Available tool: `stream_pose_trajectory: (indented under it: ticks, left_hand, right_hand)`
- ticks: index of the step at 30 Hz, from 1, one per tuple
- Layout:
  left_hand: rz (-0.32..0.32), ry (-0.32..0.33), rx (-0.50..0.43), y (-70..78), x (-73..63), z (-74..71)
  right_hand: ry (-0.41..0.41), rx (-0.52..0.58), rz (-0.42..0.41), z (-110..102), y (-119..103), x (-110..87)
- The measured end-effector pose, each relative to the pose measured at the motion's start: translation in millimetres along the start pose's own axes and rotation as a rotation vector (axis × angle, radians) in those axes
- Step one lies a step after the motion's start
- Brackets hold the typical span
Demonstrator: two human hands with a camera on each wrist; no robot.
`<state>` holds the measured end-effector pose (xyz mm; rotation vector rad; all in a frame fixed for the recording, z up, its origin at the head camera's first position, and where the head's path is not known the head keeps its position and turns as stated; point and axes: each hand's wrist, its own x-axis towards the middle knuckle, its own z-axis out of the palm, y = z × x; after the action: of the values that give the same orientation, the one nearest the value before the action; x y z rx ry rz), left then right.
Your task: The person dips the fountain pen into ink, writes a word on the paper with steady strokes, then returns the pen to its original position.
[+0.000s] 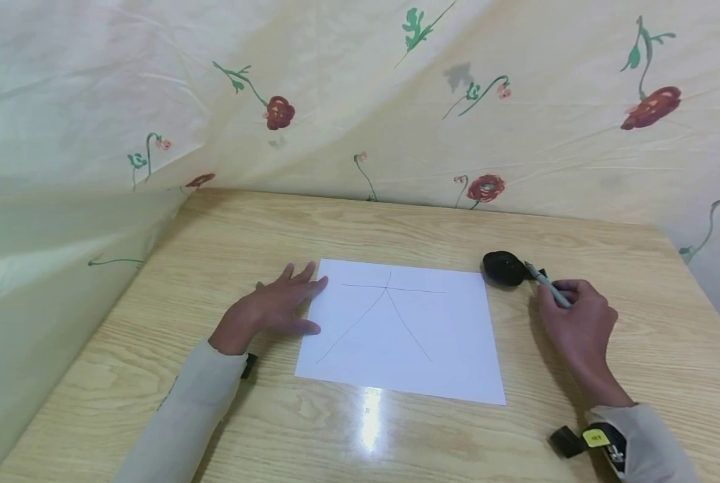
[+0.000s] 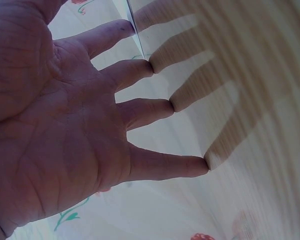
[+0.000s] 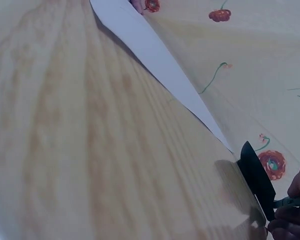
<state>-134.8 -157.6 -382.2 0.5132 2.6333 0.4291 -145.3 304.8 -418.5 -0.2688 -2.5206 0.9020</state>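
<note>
A white sheet of paper lies on the wooden table, with thin dark lines drawn on it: a crossbar and two slanting strokes below. My left hand is at its left edge with fingers spread; index finger and thumb reach over the paper. In the left wrist view, the fingertips touch the glossy tabletop. My right hand grips a slim grey-green pen beyond the paper's right edge. The pen's tip is close to a black oval object by the upper right corner; whether they touch, I cannot tell.
The wooden table has a light grain and a glossy surface. A cream cloth with painted red flowers hangs behind it and along the left side. Dark straps with small black devices sit at the wrists.
</note>
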Motion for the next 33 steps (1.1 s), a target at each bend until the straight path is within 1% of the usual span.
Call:
stream_pose_trajectory:
  ticks: [7, 13, 19, 27, 33]
  left_hand:
    - [0.002, 0.004, -0.011, 0.4, -0.8, 0.3]
    - [-0.018, -0.011, -0.012, 0.4, -0.3, 1.3]
    - [-0.013, -0.004, -0.012, 0.6, 0.1, 0.9]
    - [0.005, 0.006, -0.008, 0.4, 0.5, 0.4]
    - [0.013, 0.006, -0.006, -0.5, 0.9, 0.7]
  right_hand:
    - [-0.102, -0.112, 0.074, -5.0, 1.4, 0.8]
    - [-0.152, -0.158, 0.063, -8.2, 3.3, 0.5]
    - [-0.208, -0.179, 0.071, -8.2, 6.4, -0.5]
    - [-0.205, -0.177, 0.075, -6.7, 7.7, 0.2]
    - [-0.209, -0.175, 0.095, -6.8, 7.2, 0.1]
